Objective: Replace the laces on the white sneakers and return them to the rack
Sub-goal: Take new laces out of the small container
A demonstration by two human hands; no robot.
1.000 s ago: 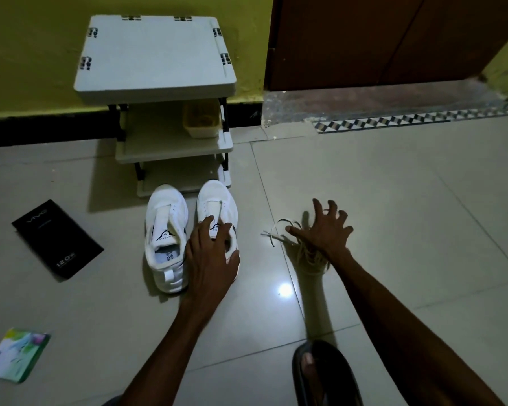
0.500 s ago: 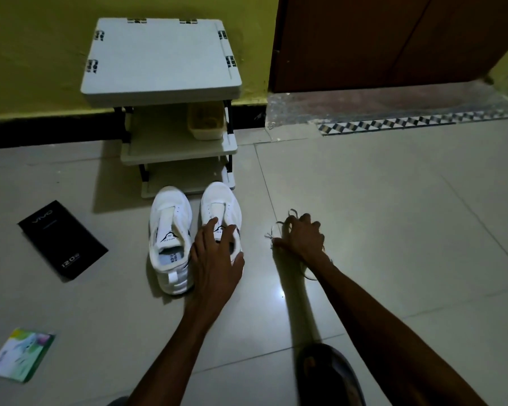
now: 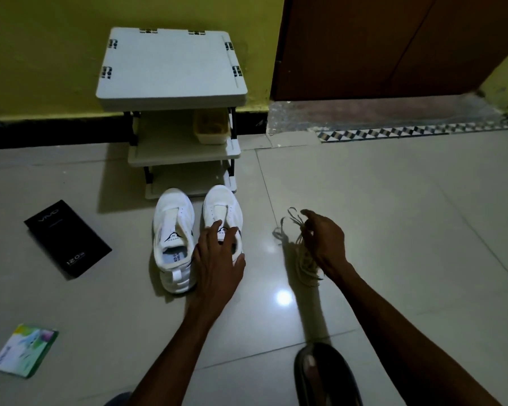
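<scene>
The white sneakers (image 3: 174, 227) are set on the floor (image 3: 393, 230) just before the rack (image 3: 170, 63). One is touched by the left hand (image 3: 217, 259), fingers (image 3: 211, 230) spread flat. The laces (image 3: 304, 260) are gripped in the curled right hand (image 3: 324, 241).

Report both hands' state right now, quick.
Left hand: open, fingers resting on a white sneaker.
Right hand: closed, holding a bundle of laces.

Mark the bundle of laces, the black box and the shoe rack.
bundle of laces (image 3: 305, 266): head view, on the pale strands trailing toward the floor.
black box (image 3: 68, 238): head view, on the middle of its top face.
shoe rack (image 3: 170, 65): head view, on the bare top panel.
</scene>
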